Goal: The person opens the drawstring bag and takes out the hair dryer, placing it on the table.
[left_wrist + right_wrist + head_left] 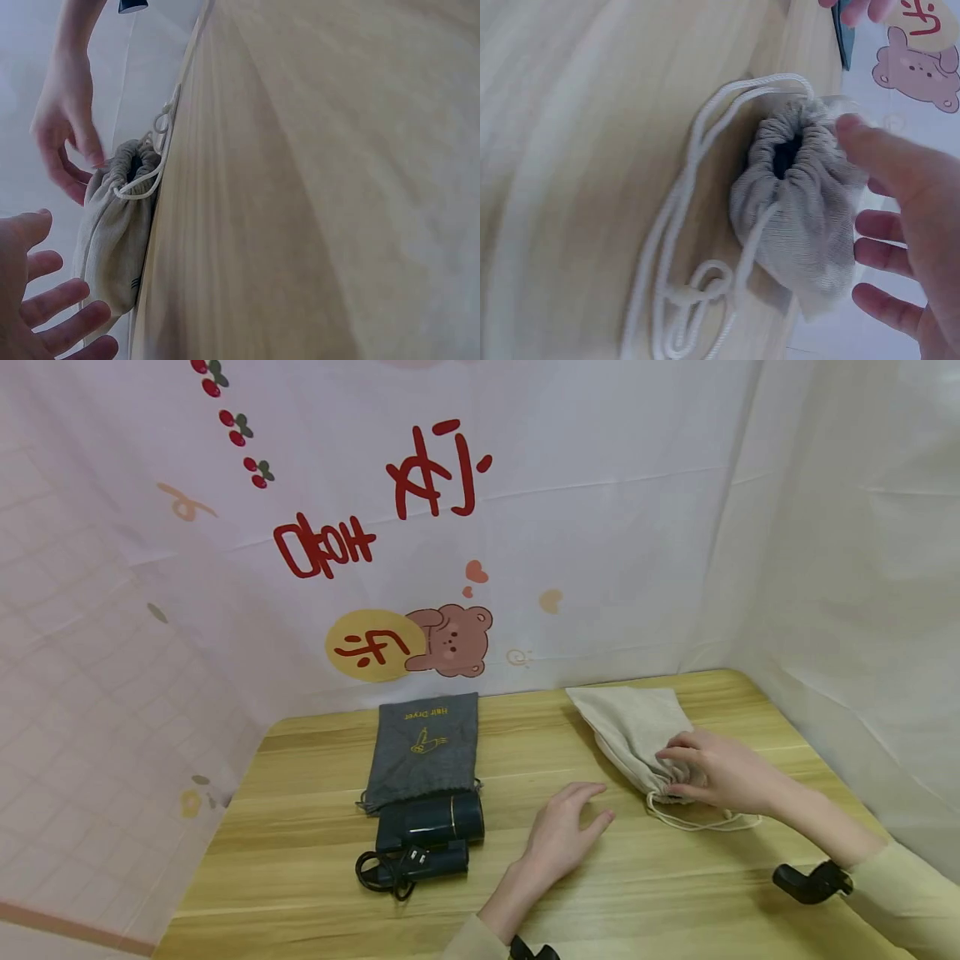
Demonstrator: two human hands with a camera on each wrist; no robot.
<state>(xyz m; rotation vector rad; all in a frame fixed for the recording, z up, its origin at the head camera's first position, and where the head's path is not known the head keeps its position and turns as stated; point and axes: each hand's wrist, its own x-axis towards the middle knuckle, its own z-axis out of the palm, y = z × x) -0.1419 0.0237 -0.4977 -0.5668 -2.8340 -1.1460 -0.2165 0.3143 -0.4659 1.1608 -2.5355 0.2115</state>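
With twelve o'clock set at the far wall, the left hand (557, 835) is held over the wooden table (637, 902), its fingers extended, its thumb spread wide and nothing grasped. At nine o'clock from it, a dark hair dryer (427, 824) is laid down, its black cable (397, 887) bundled on the near side. At two o'clock, the right hand (716, 770) is held by the gathered neck of a beige drawstring pouch (637, 722), fingers apart and slightly bent; whether the pouch is touched cannot be told. A white cord (693, 150) is trailed from the neck toward four o'clock, the pouch's body being stretched toward eleven. At ten o'clock from the left hand, a grey bag (426, 768) is laid flat just beyond the dryer. Beyond everything, a white backdrop (615, 543) is hung.
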